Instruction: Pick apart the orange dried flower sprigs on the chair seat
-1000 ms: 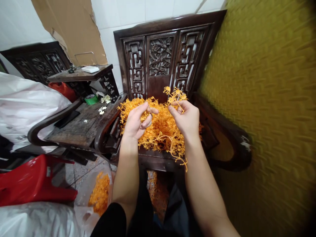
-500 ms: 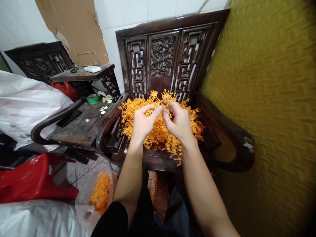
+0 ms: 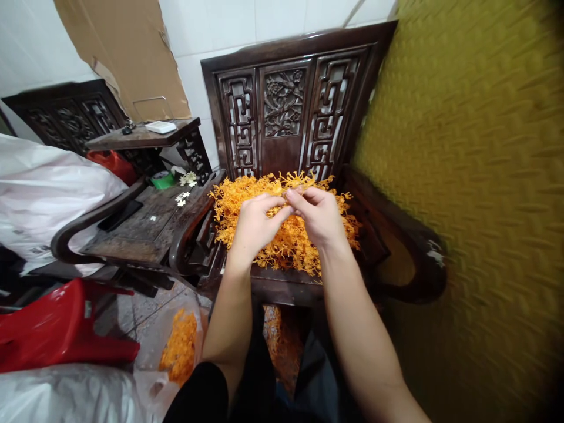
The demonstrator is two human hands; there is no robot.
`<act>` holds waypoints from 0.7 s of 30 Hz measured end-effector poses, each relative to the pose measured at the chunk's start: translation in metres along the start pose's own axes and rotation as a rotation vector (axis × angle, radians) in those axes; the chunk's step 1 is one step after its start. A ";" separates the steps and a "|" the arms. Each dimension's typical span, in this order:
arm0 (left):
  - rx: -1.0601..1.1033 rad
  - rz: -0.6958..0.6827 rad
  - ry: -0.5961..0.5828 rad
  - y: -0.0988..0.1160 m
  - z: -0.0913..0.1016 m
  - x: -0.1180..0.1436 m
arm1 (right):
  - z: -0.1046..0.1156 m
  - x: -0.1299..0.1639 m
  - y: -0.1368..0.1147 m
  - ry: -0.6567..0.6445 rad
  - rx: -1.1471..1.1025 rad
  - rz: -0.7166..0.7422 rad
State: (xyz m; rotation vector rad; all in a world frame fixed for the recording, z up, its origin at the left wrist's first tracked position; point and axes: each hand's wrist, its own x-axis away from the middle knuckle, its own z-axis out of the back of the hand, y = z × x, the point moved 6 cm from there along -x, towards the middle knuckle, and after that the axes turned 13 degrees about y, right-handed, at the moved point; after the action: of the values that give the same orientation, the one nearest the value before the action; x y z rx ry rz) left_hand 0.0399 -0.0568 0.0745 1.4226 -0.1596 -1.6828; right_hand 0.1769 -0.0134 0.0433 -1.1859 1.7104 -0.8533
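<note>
Two hands pinch at a heap of orange sprigs on a carved wooden chair.

The yellow textured panel (image 3: 476,176), blurred, stands right of the chair (image 3: 299,106) and runs out of view. The chair's dark fretwork back rises behind the heap; its seat is mostly covered and its legs are hidden. A white plastic bag (image 3: 48,188), cut off at the edge, lies well left of the chair, with a red stool (image 3: 57,329) below it. The heap of orange sprigs (image 3: 282,235) fills the chair seat; what the sprigs are made of is hard to tell. The left hand (image 3: 255,223) and right hand (image 3: 319,217) meet above the heap, fingertips closed together on one small orange sprig (image 3: 288,192), largely hidden by the fingers. More orange pieces (image 3: 180,346) lie on the floor left of the chair.
</note>
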 end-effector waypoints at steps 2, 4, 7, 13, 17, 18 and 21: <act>0.000 -0.031 -0.008 0.002 -0.001 0.000 | 0.001 0.000 0.002 0.061 -0.065 -0.038; 0.031 -0.059 -0.011 0.005 -0.001 -0.001 | 0.001 0.002 0.002 0.116 -0.089 -0.034; 0.054 -0.080 0.019 0.013 0.002 -0.002 | 0.002 0.004 -0.002 0.197 0.002 0.103; 0.368 0.005 0.048 0.036 0.023 0.002 | 0.042 -0.014 -0.002 0.521 0.083 0.223; 0.375 0.165 0.123 0.020 0.029 0.001 | 0.046 -0.015 -0.017 0.379 0.162 0.269; 0.352 0.222 0.143 0.012 0.028 0.000 | 0.040 -0.011 -0.022 0.301 0.175 0.275; 0.329 0.359 0.173 -0.010 0.022 -0.002 | 0.018 0.007 -0.031 0.137 0.194 0.267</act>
State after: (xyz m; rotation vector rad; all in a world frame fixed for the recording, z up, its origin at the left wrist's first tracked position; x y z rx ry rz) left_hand 0.0157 -0.0591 0.0767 1.6588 -0.5801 -1.2717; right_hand 0.2029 -0.0304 0.0618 -0.7647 1.8007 -0.9264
